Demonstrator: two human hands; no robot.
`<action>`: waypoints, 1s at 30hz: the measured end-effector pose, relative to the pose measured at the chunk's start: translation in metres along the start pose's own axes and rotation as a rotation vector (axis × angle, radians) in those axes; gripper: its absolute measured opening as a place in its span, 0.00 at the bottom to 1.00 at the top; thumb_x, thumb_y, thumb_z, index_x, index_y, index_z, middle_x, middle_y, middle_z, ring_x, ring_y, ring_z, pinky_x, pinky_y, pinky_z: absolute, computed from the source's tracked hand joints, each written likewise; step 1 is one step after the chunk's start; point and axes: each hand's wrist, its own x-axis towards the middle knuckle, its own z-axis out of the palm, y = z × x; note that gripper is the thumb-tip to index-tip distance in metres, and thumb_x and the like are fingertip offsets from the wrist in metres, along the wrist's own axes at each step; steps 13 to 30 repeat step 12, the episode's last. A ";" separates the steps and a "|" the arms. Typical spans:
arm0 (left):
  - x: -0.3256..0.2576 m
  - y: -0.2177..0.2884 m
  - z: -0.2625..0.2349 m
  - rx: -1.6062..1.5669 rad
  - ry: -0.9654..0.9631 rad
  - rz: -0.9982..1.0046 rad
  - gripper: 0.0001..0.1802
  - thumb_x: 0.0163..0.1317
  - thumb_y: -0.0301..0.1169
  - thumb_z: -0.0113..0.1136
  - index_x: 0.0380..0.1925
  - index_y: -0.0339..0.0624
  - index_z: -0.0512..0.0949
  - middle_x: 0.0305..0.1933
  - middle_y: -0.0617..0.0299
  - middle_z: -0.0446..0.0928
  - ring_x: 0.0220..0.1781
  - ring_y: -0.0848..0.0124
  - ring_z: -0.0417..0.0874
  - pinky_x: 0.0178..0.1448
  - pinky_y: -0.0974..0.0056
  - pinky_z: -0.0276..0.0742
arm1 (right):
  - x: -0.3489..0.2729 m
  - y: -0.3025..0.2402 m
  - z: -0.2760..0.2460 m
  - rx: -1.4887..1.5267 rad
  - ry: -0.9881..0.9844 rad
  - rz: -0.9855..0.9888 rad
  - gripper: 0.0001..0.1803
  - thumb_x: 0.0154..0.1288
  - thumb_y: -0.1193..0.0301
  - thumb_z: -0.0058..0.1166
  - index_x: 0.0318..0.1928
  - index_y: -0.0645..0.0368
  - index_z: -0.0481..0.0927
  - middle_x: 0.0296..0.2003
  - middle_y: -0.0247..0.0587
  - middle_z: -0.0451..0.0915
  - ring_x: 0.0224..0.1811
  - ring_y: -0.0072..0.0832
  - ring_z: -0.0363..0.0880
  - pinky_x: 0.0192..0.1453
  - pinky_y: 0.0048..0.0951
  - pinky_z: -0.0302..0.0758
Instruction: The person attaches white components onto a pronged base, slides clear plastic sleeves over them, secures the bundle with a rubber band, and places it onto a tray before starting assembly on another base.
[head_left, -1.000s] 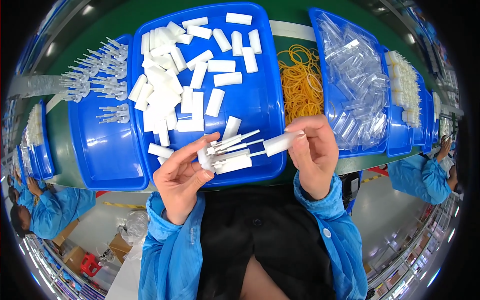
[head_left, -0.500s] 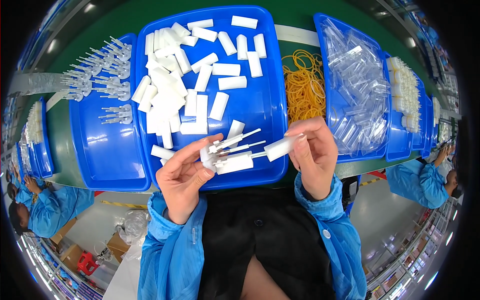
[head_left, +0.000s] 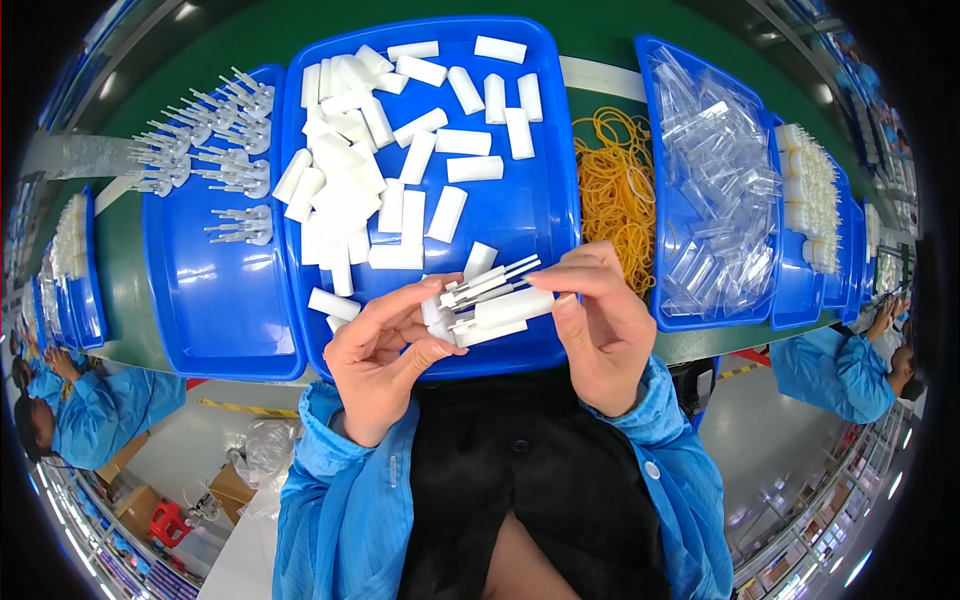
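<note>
My left hand (head_left: 375, 345) grips the round base of a white plastic pronged piece (head_left: 438, 318), its thin rods pointing right. One white sleeve (head_left: 497, 333) sits low around a rod. Between the thumb and fingers of my right hand (head_left: 608, 330) is the outer end of another white sleeve (head_left: 512, 307), which lies along the rods with its near end close to the base; the rod inside it is hidden. Both hands are above the near edge of a blue tray (head_left: 530, 215) holding many loose white sleeves (head_left: 340, 190).
To the left, a blue tray (head_left: 225, 315) bears pronged pieces (head_left: 235, 225). Right of the middle tray lie yellow rubber bands (head_left: 612, 195), then a tray of clear plastic tubes (head_left: 720, 185) and trays of white pieces (head_left: 808, 200). Blue-sleeved people work at both sides (head_left: 125, 405).
My right hand has moved left, bringing the white sleeve from the rod's tip down over the rod, close to the base. My left hand has shifted slightly right, still gripping the pronged piece.
</note>
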 end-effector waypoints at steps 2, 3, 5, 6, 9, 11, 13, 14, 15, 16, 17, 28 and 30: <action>0.001 0.000 0.001 -0.007 -0.003 0.014 0.23 0.51 0.20 0.65 0.49 0.29 0.73 0.49 0.42 0.76 0.47 0.61 0.82 0.49 0.64 0.81 | -0.005 -0.004 0.004 0.194 0.150 0.161 0.05 0.58 0.78 0.58 0.36 0.62 0.79 0.33 0.39 0.79 0.35 0.28 0.71 0.40 0.25 0.67; 0.001 0.000 0.001 -0.012 -0.003 0.027 0.23 0.51 0.20 0.65 0.49 0.29 0.73 0.50 0.42 0.76 0.47 0.61 0.82 0.49 0.64 0.81 | -0.003 -0.006 0.002 0.206 0.106 0.174 0.05 0.54 0.79 0.61 0.33 0.61 0.79 0.34 0.40 0.79 0.37 0.30 0.71 0.42 0.27 0.68; 0.001 0.000 -0.002 0.008 -0.024 0.065 0.23 0.51 0.19 0.65 0.49 0.29 0.73 0.50 0.41 0.76 0.48 0.60 0.82 0.50 0.63 0.81 | 0.000 -0.005 -0.004 0.127 0.016 0.117 0.06 0.52 0.79 0.62 0.33 0.60 0.80 0.34 0.40 0.79 0.38 0.31 0.71 0.43 0.28 0.68; 0.001 0.000 -0.003 0.029 -0.050 0.102 0.23 0.51 0.19 0.65 0.49 0.29 0.73 0.51 0.41 0.75 0.48 0.60 0.81 0.51 0.63 0.81 | 0.001 -0.004 -0.006 0.048 -0.069 0.061 0.07 0.51 0.79 0.63 0.33 0.60 0.80 0.35 0.39 0.79 0.39 0.33 0.70 0.43 0.29 0.68; 0.001 0.000 -0.007 0.032 -0.087 0.106 0.23 0.52 0.18 0.64 0.50 0.29 0.73 0.52 0.40 0.74 0.49 0.59 0.81 0.52 0.61 0.80 | 0.006 -0.009 -0.006 -0.074 -0.123 -0.062 0.10 0.48 0.79 0.65 0.34 0.58 0.81 0.36 0.39 0.79 0.39 0.34 0.70 0.44 0.31 0.68; 0.002 0.000 -0.009 -0.055 -0.075 0.078 0.23 0.52 0.17 0.63 0.51 0.30 0.72 0.52 0.40 0.74 0.49 0.58 0.81 0.51 0.59 0.80 | 0.009 -0.011 -0.008 -0.090 -0.120 -0.059 0.13 0.48 0.78 0.65 0.36 0.57 0.81 0.38 0.40 0.79 0.40 0.34 0.71 0.45 0.32 0.68; 0.002 0.000 -0.011 -0.139 -0.060 0.054 0.23 0.53 0.17 0.61 0.51 0.31 0.72 0.52 0.40 0.74 0.48 0.58 0.81 0.50 0.56 0.80 | 0.011 -0.011 -0.009 -0.102 -0.118 -0.060 0.15 0.47 0.77 0.66 0.38 0.56 0.82 0.40 0.40 0.80 0.40 0.34 0.71 0.46 0.33 0.68; 0.002 0.000 -0.011 -0.139 -0.060 0.054 0.23 0.53 0.17 0.61 0.51 0.31 0.72 0.52 0.40 0.74 0.48 0.58 0.81 0.50 0.56 0.80 | 0.011 -0.011 -0.009 -0.102 -0.118 -0.060 0.15 0.47 0.77 0.66 0.38 0.56 0.82 0.40 0.40 0.80 0.40 0.34 0.71 0.46 0.33 0.68; 0.002 0.000 -0.011 -0.139 -0.060 0.054 0.23 0.53 0.17 0.61 0.51 0.31 0.72 0.52 0.40 0.74 0.48 0.58 0.81 0.50 0.56 0.80 | 0.011 -0.011 -0.009 -0.102 -0.118 -0.060 0.15 0.47 0.77 0.66 0.38 0.56 0.82 0.40 0.40 0.80 0.40 0.34 0.71 0.46 0.33 0.68; 0.002 0.000 -0.011 -0.139 -0.060 0.054 0.23 0.53 0.17 0.61 0.51 0.31 0.72 0.52 0.40 0.74 0.48 0.58 0.81 0.50 0.56 0.80 | 0.011 -0.011 -0.009 -0.102 -0.118 -0.060 0.15 0.47 0.77 0.66 0.38 0.56 0.82 0.40 0.40 0.80 0.40 0.34 0.71 0.46 0.33 0.68; 0.002 0.000 -0.011 -0.139 -0.060 0.054 0.23 0.53 0.17 0.61 0.51 0.31 0.72 0.52 0.40 0.74 0.48 0.58 0.81 0.50 0.56 0.80 | 0.011 -0.011 -0.009 -0.102 -0.118 -0.060 0.15 0.47 0.77 0.66 0.38 0.56 0.82 0.40 0.40 0.80 0.40 0.34 0.71 0.46 0.33 0.68; 0.002 0.000 -0.011 -0.139 -0.060 0.054 0.23 0.53 0.17 0.61 0.51 0.31 0.72 0.52 0.40 0.74 0.48 0.58 0.81 0.50 0.56 0.80 | 0.011 -0.011 -0.009 -0.102 -0.118 -0.060 0.15 0.47 0.77 0.66 0.38 0.56 0.82 0.40 0.40 0.80 0.40 0.34 0.71 0.46 0.33 0.68; 0.002 0.000 -0.011 -0.139 -0.060 0.054 0.23 0.53 0.17 0.61 0.51 0.31 0.72 0.52 0.40 0.74 0.48 0.58 0.81 0.50 0.56 0.80 | 0.011 -0.011 -0.009 -0.102 -0.118 -0.060 0.15 0.47 0.77 0.66 0.38 0.56 0.82 0.40 0.40 0.80 0.40 0.34 0.71 0.46 0.33 0.68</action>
